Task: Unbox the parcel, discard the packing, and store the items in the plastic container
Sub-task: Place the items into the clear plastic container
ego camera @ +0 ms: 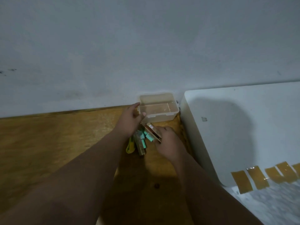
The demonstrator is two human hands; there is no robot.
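Lying on the wooden tabletop (65, 135), a yellow cutter (130, 146) and the teal items (143, 138) sat loose under the left hand (131, 118), which was open and held nothing. The right hand (167, 143) gripped the tilted cardboard parcel (153, 130); more items could spill and miss the empty plastic container (158, 109) behind.

A worn wooden tabletop (56, 140) meets a pale wall; at its 1 o'clock corner stands a clear plastic container (158, 109); just below, toward centre, lie a small cardboard parcel (152, 131), teal-capped items (143, 138) and a yellow utility knife (130, 146), clustered together.
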